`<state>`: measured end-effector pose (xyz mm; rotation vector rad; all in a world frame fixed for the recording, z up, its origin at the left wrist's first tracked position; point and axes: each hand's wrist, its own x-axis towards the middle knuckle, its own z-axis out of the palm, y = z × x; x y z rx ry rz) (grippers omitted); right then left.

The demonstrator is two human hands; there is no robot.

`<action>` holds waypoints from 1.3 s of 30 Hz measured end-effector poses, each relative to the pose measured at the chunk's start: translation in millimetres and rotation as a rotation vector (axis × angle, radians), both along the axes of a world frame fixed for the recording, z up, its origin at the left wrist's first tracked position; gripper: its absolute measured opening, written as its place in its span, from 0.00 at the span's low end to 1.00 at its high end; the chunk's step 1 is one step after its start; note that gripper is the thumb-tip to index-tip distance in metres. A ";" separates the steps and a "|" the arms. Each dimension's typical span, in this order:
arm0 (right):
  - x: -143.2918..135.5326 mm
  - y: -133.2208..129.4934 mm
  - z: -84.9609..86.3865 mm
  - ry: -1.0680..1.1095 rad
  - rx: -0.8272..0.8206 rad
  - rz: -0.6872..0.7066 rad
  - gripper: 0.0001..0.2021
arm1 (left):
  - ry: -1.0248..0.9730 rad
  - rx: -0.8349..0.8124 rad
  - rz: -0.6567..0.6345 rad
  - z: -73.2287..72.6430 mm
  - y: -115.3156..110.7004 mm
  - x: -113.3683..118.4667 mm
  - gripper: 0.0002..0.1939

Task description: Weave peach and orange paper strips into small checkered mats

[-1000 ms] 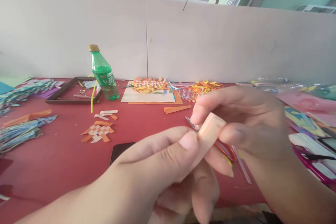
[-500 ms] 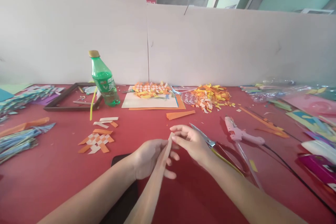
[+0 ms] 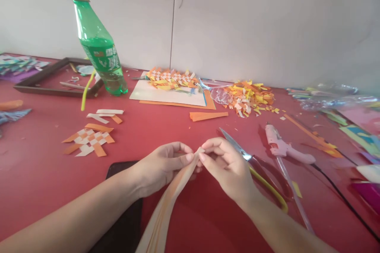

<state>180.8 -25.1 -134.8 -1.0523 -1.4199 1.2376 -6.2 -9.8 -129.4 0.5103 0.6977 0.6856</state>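
Between my hands is a bundle of long paper strips [image 3: 170,201], pale with orange edges, which slants down toward me and out of view at the bottom. My left hand [image 3: 164,166] pinches it near its upper end between thumb and fingers. At the very tip, my right hand [image 3: 227,164] grips the strips with thumb and forefinger. Some fingers of both hands are hidden behind the paper. Scissors [image 3: 236,145] with red and yellow handles lie just right of my right hand. Under my left forearm is a flat black object [image 3: 123,209].
A woven orange-and-white paper piece [image 3: 91,139] lies left. Behind it stand a green bottle [image 3: 101,57] and a dark frame [image 3: 47,91]. Orange strips [image 3: 208,116] and a heap of paper scraps [image 3: 252,97] lie farther back. A corded pink glue gun [image 3: 277,144] is at right.
My left thumb and fingers have closed on the strips near the tip, beside my right hand. The strips' layers have fanned apart lower down. The view has tilted downward and come closer.
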 end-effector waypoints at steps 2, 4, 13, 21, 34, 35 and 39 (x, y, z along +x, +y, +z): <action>-0.3 -1.0 0.6 -0.034 0.041 0.000 0.04 | -0.003 -0.011 -0.014 0.3 -0.3 -0.1 0.15; -0.2 -1.7 0.5 -0.067 0.058 -0.005 0.04 | -0.010 -0.025 -0.011 1.5 0.2 -0.1 0.15; 1.9 -3.5 -4.7 -0.237 0.217 -0.069 0.10 | -0.005 -0.051 -0.011 2.2 -1.4 -1.5 0.11; 2.5 -3.8 -3.7 -0.167 0.156 -0.050 0.08 | 0.021 -0.066 -0.041 5.8 -0.7 -2.8 0.13; 2.4 -3.8 -4.1 -0.151 0.165 -0.064 0.05 | -0.009 -0.078 -0.026 6.6 -0.3 -3.2 0.09; 2.5 -3.8 -4.9 -0.151 0.174 -0.061 0.05 | -0.012 -0.078 -0.025 6.5 -0.2 -3.2 0.09; 2.6 -3.2 -6.7 -0.150 0.196 -0.070 0.06 | -0.006 -0.077 -0.022 6.7 -1.0 -3.0 0.08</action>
